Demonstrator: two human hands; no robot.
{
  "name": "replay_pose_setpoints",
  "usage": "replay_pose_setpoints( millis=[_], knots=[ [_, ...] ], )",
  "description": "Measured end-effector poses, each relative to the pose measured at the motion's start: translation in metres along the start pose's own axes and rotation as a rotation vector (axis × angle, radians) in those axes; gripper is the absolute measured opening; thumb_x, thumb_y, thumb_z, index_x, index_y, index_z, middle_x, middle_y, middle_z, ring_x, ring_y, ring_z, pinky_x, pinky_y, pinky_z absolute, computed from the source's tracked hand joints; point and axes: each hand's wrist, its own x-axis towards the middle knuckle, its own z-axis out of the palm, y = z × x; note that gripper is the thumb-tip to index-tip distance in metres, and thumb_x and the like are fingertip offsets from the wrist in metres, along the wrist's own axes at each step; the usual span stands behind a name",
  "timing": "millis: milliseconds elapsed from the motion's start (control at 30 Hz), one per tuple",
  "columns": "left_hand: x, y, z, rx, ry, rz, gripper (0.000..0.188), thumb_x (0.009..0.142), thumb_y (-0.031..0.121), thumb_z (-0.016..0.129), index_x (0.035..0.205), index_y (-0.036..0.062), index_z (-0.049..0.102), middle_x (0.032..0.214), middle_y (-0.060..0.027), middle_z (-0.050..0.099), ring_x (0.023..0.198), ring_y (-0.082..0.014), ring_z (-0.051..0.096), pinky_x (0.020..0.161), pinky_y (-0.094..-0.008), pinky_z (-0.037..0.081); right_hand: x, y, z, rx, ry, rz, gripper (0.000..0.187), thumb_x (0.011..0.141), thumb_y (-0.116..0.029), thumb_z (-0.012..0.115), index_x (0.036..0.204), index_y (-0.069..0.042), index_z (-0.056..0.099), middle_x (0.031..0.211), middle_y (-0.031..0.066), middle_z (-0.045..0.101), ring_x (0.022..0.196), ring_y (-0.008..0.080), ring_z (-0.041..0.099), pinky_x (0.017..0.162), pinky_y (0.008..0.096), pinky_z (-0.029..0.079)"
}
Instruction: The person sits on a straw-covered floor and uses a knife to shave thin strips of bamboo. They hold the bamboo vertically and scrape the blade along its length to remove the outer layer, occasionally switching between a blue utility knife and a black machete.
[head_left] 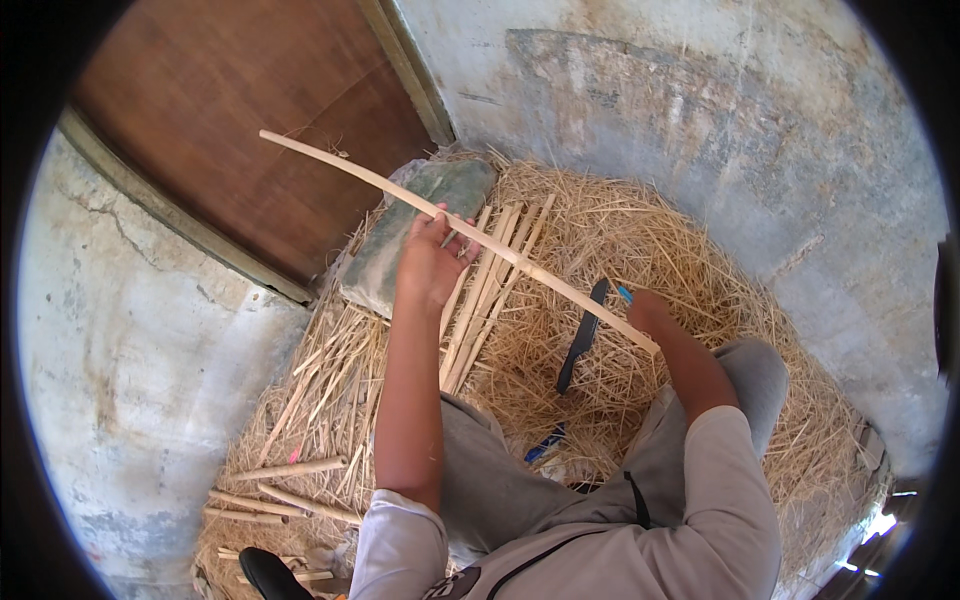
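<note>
A long pale bamboo strip point(530, 268) slants from the upper left down to the right, above the shavings. My left hand point(437, 255) grips it near its middle, palm up, fingers curled around it. Close to the strip's lower right end, my right hand point(651, 312) is closed, with the tip of a small blue object point(625, 294) sticking out of it. What that object is, the fist hides. Below the strip, a dark-bladed knife point(577, 352) with a black handle lies on the shavings. Several split bamboo strips point(490, 290) lie side by side beyond my left forearm.
Bamboo shavings point(640, 230) cover the floor. A grey-green stone slab point(420, 220) rests by the brown door point(270, 110). Short bamboo pieces point(290, 470) lie at lower left. A blue item point(545, 443) sits between my legs. Weathered walls point(740, 130) stand close around.
</note>
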Motion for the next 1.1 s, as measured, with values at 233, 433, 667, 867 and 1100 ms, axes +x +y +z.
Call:
replay_pose_setpoints(
  millis=[233, 433, 667, 867, 1100],
  knots=[
    [0.003, -0.013, -0.011, -0.339, 0.146, 0.104, 0.029, 0.109, 0.034, 0.037, 0.105, 0.0081, 0.050, 0.068, 0.0016, 0.034, 0.053, -0.0104, 0.029, 0.045, -0.0263, 0.026, -0.007, 0.009, -0.011, 0.117, 0.157, 0.001, 0.030, 0.098, -0.028, 0.056, 0.102, 0.000, 0.066, 0.086, 0.0172, 0.067, 0.075, 0.0301, 0.066, 0.070, 0.0462, 0.052],
    [-0.001, -0.024, -0.005, -0.144, -0.063, -0.009, 0.044, 0.111, 0.044, 0.034, 0.112, 0.0057, 0.054, 0.065, 0.0040, 0.032, 0.051, -0.0069, 0.025, 0.042, -0.0228, 0.022, -0.026, -0.008, -0.043, 0.318, 0.156, -0.127, 0.031, 0.103, -0.031, 0.050, 0.112, -0.004, 0.060, 0.079, 0.0113, 0.062, 0.074, 0.0270, 0.064, 0.071, 0.0456, 0.052],
    [-0.031, -0.053, 0.025, 0.095, -0.348, -0.242, 0.050, 0.111, 0.045, 0.032, 0.128, 0.0022, 0.053, 0.066, 0.0050, 0.031, 0.051, -0.0055, 0.026, 0.043, -0.0213, 0.024, -0.042, -0.045, -0.109, 1.352, 0.429, -0.493, 0.024, 0.104, -0.025, 0.052, 0.111, -0.002, 0.054, 0.070, 0.0063, 0.054, 0.046, 0.0130, 0.049, 0.044, 0.0328, 0.039],
    [-0.071, -0.072, 0.058, 0.275, -0.371, -0.268, 0.044, 0.112, 0.039, 0.034, 0.131, 0.0041, 0.054, 0.069, 0.0052, 0.028, 0.053, -0.0059, 0.025, 0.043, -0.0217, 0.021, -0.136, -0.064, -0.208, 1.005, 0.601, -0.651, 0.026, 0.095, -0.030, 0.066, 0.106, -0.007, 0.060, 0.067, 0.0002, 0.054, 0.046, 0.0104, 0.047, 0.044, 0.0295, 0.038],
    [-0.096, -0.062, 0.102, 0.505, -0.445, -0.077, 0.046, 0.110, 0.042, 0.042, 0.129, 0.0037, 0.056, 0.068, 0.0051, 0.032, 0.051, -0.0059, 0.030, 0.043, -0.0226, 0.024, -0.133, -0.013, -0.267, 1.581, 0.728, -0.557, 0.026, 0.090, -0.028, 0.071, 0.103, -0.007, 0.068, 0.071, 0.0017, 0.057, 0.045, 0.0082, 0.044, 0.043, 0.0272, 0.039]
  ],
)
